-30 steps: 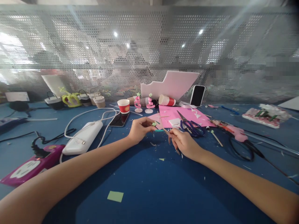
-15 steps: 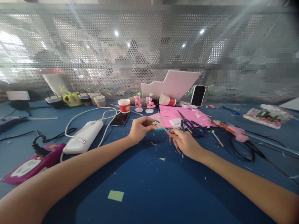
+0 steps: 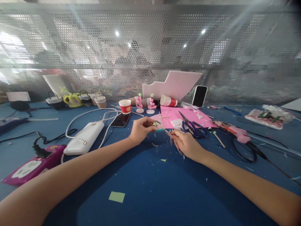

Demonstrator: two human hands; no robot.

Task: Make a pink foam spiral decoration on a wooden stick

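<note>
My left hand (image 3: 140,130) is closed in a pinch, with a small pale-green star (image 3: 155,124) at its fingertips. Just beyond those fingertips a narrow teal piece (image 3: 161,129) points toward my right hand; I cannot tell what it is. My right hand (image 3: 186,143) is closed round a thin, light-brown pointed piece (image 3: 167,132), whose tip is close to the teal piece. Whether the two touch is too small to make out. Past the hands, blue-handled scissors (image 3: 194,128) lie partly on a pink sheet (image 3: 169,111).
Two pink spiral ornaments (image 3: 139,105) stand behind a dark phone (image 3: 121,120) and a red paper cup (image 3: 125,107). A white power bank (image 3: 84,138) and purple power strip (image 3: 28,168) lie left. At right is a pink glue gun (image 3: 235,133). A green paper piece (image 3: 117,197) lies in front.
Both hands hold nearly the same pose and place. The green star and the teal piece have tilted or shifted very slightly; everything else on the table stays put.
</note>
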